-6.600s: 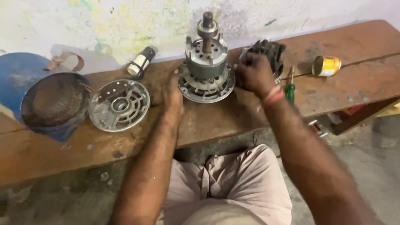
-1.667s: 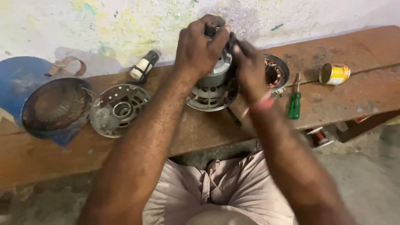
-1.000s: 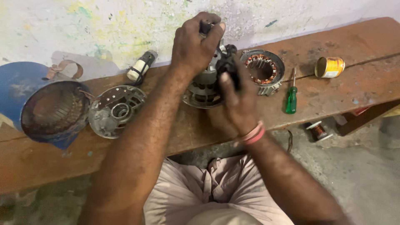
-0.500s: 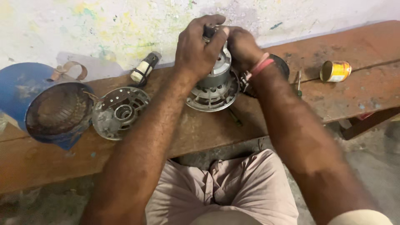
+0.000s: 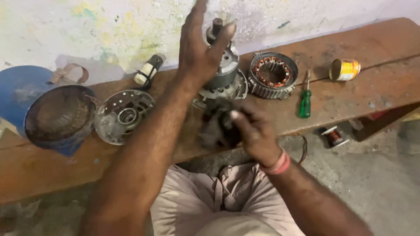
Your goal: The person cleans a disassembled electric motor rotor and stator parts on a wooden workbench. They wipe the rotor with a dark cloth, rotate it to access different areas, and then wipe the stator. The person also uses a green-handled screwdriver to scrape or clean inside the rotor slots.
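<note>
Left hand (image 5: 202,48) now spread, palm resting against the top of the motor housing (image 5: 223,78) with fingers raised, no longer wrapped around the shaft (image 5: 216,27) as half a second ago. Right hand (image 5: 249,131) dropped from the shaft to the near edge of the surface, grip pinched on a dark rag (image 5: 216,129), too blurred to make out clearly. Housing left upright at the middle of the surface, steadied rather than gripped; suggests wiping in hand. Stator (image 5: 273,75) uncovered again just right of the housing, green screwdriver (image 5: 305,102) beside it, yellow tin (image 5: 345,70) toward the right end. End cover (image 5: 124,116), mesh guard (image 5: 59,118) and capacitor (image 5: 148,70) unmoved to the left. Housing base partly hidden by the left wrist; small spool (image 5: 334,136) below the surface, hard to read.
</note>
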